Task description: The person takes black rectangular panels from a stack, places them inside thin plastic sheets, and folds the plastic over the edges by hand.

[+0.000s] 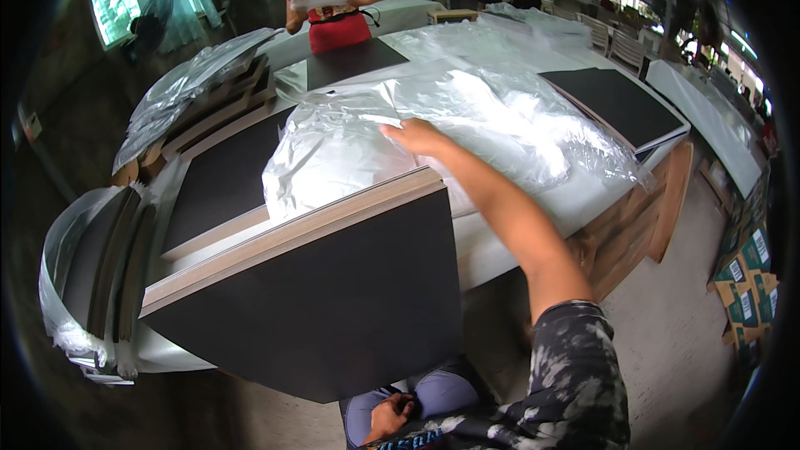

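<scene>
My right hand (419, 136) reaches over the table, its fingers closed on a clear plastic sheet (333, 150) heaped in crumpled folds. My left hand (390, 417) rests low by my lap with fingers curled; whatever it may hold is hidden. Between me and the table stands a large black panel (325, 300), tilted, with light wood-coloured edges along its top; layered edges suggest more than one board. Its upper edge lies just in front of the plastic sheet. Neither hand visibly touches the panel.
Black boards (221, 175) lie at left, near plastic-wrapped boards (104, 267). Another black board stack (621, 108) sits at right. Across the table, a person in red (337, 0) handles a pale sheet behind a black board (354, 62). Cardboard boxes (750, 283) stand at far right.
</scene>
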Motion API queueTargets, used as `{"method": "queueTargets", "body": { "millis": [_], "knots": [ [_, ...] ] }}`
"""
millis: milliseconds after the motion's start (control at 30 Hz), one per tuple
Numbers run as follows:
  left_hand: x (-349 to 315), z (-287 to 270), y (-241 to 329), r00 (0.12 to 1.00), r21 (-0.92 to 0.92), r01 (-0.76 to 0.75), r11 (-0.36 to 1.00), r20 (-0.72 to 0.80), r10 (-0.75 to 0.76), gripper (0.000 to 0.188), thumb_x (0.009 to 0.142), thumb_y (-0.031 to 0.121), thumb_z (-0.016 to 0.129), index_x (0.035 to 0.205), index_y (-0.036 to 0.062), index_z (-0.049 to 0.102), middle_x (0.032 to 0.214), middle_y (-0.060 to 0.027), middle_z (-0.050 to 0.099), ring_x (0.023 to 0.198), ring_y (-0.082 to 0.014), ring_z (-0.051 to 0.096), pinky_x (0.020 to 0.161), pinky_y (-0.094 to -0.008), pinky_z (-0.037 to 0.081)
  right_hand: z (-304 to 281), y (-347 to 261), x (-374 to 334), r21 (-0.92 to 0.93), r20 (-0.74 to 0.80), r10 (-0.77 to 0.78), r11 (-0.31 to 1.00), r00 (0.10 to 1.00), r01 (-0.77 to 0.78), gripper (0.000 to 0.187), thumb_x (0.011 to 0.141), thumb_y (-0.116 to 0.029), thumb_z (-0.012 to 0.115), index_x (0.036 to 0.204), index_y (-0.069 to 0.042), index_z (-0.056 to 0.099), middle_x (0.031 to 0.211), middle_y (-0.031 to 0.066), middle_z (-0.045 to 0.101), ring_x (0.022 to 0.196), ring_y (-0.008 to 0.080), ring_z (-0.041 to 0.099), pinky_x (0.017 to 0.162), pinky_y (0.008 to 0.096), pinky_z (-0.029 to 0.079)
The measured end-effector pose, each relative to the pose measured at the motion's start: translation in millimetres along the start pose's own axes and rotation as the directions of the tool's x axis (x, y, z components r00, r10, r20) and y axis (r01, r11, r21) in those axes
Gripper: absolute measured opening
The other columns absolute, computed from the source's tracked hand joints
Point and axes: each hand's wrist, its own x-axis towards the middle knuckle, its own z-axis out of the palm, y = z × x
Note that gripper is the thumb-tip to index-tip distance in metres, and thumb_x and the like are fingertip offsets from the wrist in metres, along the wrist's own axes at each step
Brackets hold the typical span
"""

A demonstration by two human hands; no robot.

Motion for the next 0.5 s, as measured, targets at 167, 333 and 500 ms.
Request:
{"method": "queueTargets", "body": {
  "millis": [167, 333, 500],
  "knots": [
    [5, 1, 4, 1.000, 0.053, 0.001, 0.999, 0.002, -0.001, 0.028, 0.078, 0.034, 0.058, 0.101, 0.0191, 0.060, 0.090, -0.0099, 0.063, 0.086, -0.0257, 0.060, 0.076, -0.0343, 0.047, 6, -13, 14, 0.498, -0.058, 0.209, 0.854, 0.976, -0.154, 0.037, 0.081, -0.027, 0.058, 0.100, 0.004, 0.055, 0.095, 0.0184, 0.060, 0.087, 0.0272, 0.059, 0.072, 0.0362, 0.049],
    [-2, -1, 8, 1.000, -0.003, 0.009, 1.000, -0.001, -0.009, 0.027, 0.078, 0.033, 0.056, 0.100, 0.0179, 0.060, 0.093, -0.0099, 0.063, 0.089, -0.0265, 0.059, 0.077, -0.0351, 0.046, -31, -12, 11, 0.992, -0.125, 0.073, 0.038, 0.989, 0.122, 0.026, 0.077, -0.027, 0.061, 0.089, -0.004, 0.059, 0.081, 0.0085, 0.061, 0.067, 0.0196, 0.059, 0.064, 0.0324, 0.050],
    [6, 1, 1, 0.996, 0.089, -0.092, 0.992, 0.005, 0.091, 0.028, 0.079, 0.035, 0.055, 0.100, 0.0180, 0.060, 0.094, -0.0096, 0.063, 0.090, -0.0278, 0.059, 0.078, -0.0365, 0.046, -71, 45, 8, 0.983, 0.039, 0.145, 0.174, 0.989, -0.064, 0.013, 0.075, -0.008, 0.051, 0.084, 0.000, 0.056, 0.080, 0.0150, 0.059, 0.067, 0.0248, 0.059, 0.067, 0.0381, 0.052]
  ]
}}
